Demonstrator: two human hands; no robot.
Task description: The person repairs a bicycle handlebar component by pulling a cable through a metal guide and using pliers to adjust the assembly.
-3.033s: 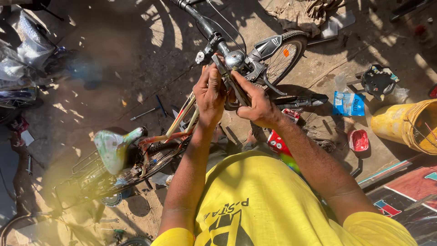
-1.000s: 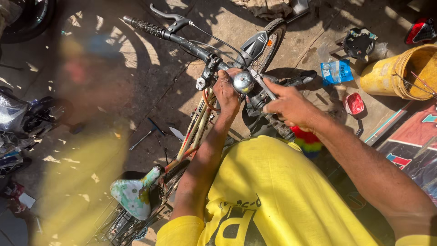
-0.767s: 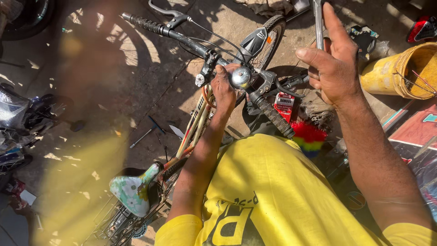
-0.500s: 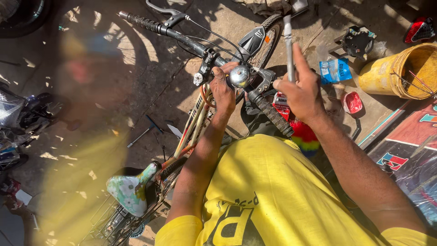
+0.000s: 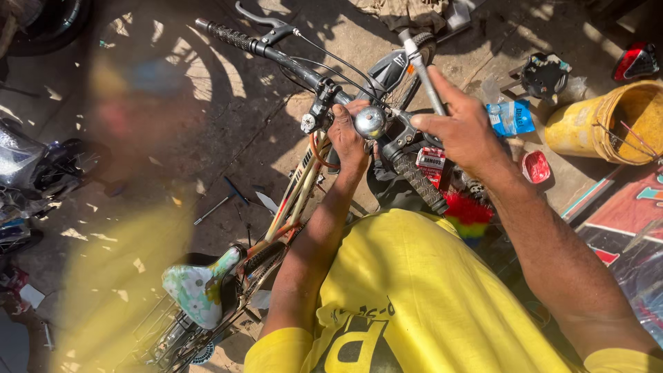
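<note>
at the bike's stem: a shiny round bell (image 5: 370, 121) sits on the handlebar (image 5: 290, 63), near the middle of the bar.
left hand (image 5: 349, 141): grip closed around the bar just beside the bell, fingers touching it.
right hand (image 5: 464, 131): raised above the right side of the bar, grip closed on a slim metal tool (image 5: 423, 72) that points up and away.
bicycle: frame (image 5: 297, 197) runs down to a pale flowered saddle (image 5: 197, 287); front wheel (image 5: 400, 65) beyond the bar.
person: yellow shirt (image 5: 428, 297), seen from above.
ground to the right: yellow bucket (image 5: 587, 128), blue packet (image 5: 510, 117), small red lid (image 5: 536, 167).
ground to the left: loose tools (image 5: 224, 200) on the dirt.
</note>
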